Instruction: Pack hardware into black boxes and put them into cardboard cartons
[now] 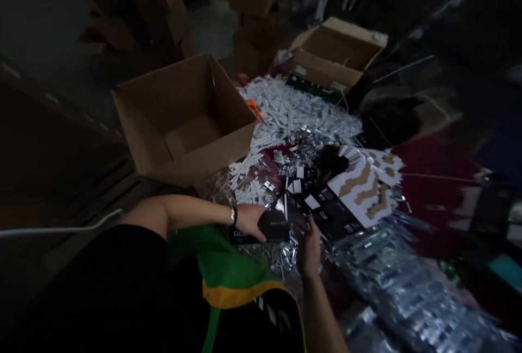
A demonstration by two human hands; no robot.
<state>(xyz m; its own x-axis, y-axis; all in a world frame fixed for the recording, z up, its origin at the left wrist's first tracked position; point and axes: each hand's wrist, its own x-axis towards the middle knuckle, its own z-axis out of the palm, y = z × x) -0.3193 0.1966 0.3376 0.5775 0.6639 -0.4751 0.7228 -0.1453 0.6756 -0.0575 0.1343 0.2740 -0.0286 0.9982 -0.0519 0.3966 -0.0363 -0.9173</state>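
Note:
My left hand (250, 219), with a bracelet at the wrist, is closed around the end of a small black box (274, 226). Under that hand lies another black box (240, 235) with pale lettering, partly covered. My right hand (310, 247) is just right of the held box, by dark printed cartons (332, 212). Its fingers are dim and blurred, so I cannot tell whether they grip anything. White cards with brown patches (365, 184) lie fanned out beyond it. Small shiny clear packets (305, 143) and white strips (253, 168) are heaped ahead of both hands.
A large open cardboard box (183, 119) stands at the left, a second open box (338, 51) at the back. Something orange (253, 107) sits by the packet heap. Many clear plastic packs (408, 282) cover the right front. A green and yellow cloth (232, 271) lies nearest me.

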